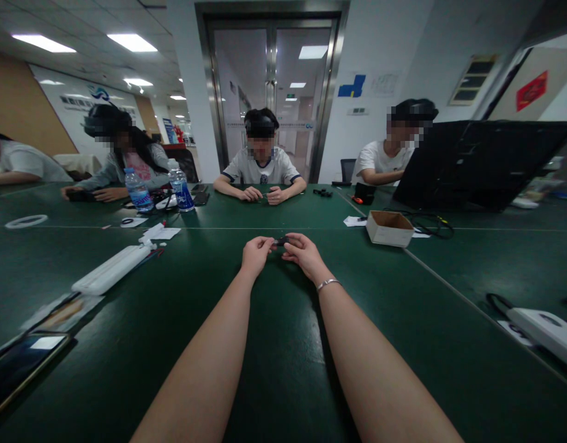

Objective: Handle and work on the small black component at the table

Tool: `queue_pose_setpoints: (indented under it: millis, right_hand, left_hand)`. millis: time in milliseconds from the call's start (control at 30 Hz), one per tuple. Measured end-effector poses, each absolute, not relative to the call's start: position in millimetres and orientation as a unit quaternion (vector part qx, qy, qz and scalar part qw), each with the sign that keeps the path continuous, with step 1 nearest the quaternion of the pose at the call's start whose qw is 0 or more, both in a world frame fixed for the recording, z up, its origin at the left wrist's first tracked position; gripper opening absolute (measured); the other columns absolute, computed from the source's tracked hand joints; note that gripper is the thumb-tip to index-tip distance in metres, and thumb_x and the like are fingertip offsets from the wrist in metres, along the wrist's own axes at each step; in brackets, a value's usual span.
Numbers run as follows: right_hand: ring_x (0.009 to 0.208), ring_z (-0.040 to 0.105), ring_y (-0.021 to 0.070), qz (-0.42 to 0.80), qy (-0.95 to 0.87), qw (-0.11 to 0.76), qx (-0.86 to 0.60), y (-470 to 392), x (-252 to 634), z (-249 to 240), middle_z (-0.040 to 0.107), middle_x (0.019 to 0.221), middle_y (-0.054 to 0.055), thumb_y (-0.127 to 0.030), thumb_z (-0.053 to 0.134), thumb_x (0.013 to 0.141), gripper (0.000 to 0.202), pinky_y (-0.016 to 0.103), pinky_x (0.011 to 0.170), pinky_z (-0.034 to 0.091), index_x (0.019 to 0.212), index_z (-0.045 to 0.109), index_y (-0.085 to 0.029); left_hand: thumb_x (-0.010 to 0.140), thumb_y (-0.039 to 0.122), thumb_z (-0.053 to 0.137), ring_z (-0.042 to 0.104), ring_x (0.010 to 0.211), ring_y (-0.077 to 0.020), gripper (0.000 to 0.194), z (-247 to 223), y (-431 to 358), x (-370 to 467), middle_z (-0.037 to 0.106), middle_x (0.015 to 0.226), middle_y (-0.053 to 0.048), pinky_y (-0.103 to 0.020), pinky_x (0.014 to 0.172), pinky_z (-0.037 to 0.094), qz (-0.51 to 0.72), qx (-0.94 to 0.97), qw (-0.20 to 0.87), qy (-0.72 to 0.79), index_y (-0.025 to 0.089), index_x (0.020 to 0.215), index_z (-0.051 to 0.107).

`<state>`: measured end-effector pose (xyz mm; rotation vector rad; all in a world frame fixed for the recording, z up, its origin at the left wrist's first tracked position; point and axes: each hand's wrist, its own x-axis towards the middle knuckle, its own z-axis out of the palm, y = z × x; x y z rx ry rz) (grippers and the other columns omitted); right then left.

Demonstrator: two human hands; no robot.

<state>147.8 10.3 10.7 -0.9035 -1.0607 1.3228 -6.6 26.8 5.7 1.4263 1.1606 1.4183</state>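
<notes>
We hold a small dark object point(281, 240) pinched between both hands out in front of us, just above the green surface point(283, 369); what it is, we cannot tell. We judge we are mid-way through working it with the fingertips, and the next move calls for fine, steady finger pressure. Our left hand point(257, 254) and right hand point(302, 252) meet with arms stretched forward, each grip narrow and closed on it

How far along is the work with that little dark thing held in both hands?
Nothing looks finished: no completed pieces lie by the hands on the dark green table. In hand: the left hand and right hand pinch a small black object between fingertips. How much is left cannot be told; the object is too small to read.
</notes>
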Motion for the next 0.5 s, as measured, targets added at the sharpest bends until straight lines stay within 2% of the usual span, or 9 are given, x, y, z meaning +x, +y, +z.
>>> queue_pose_setpoints:
  millis: [267,500]
  right_hand:
    - [0.056,0.063,0.0082,0.564,-0.462,0.571,-0.377,11.8,148.3,8.9,0.066,0.097,0.002,-0.008,0.072,0.074,0.032,0.021,0.055,0.059,0.099,0.057,-0.020]
    - [0.055,0.064,0.0081,0.564,-0.469,0.573,-0.367,12.8,149.6,6.8,0.066,0.099,0.002,-0.010,0.075,0.071,0.035,0.021,0.054,0.059,0.099,0.058,-0.020]
  left_hand:
    - [0.077,0.047,0.066,0.058,0.061,-0.0144,0.035,8.4,24.3,-6.8,0.069,0.070,-0.008,-0.026,0.060,0.045,0.557,0.549,0.413,0.467,0.012,0.079,0.067]
    - [0.079,0.044,0.065,0.057,0.059,-0.0131,0.031,7.8,24.8,-7.3,0.068,0.069,-0.007,-0.025,0.059,0.043,0.556,0.544,0.412,0.474,0.012,0.077,0.067]
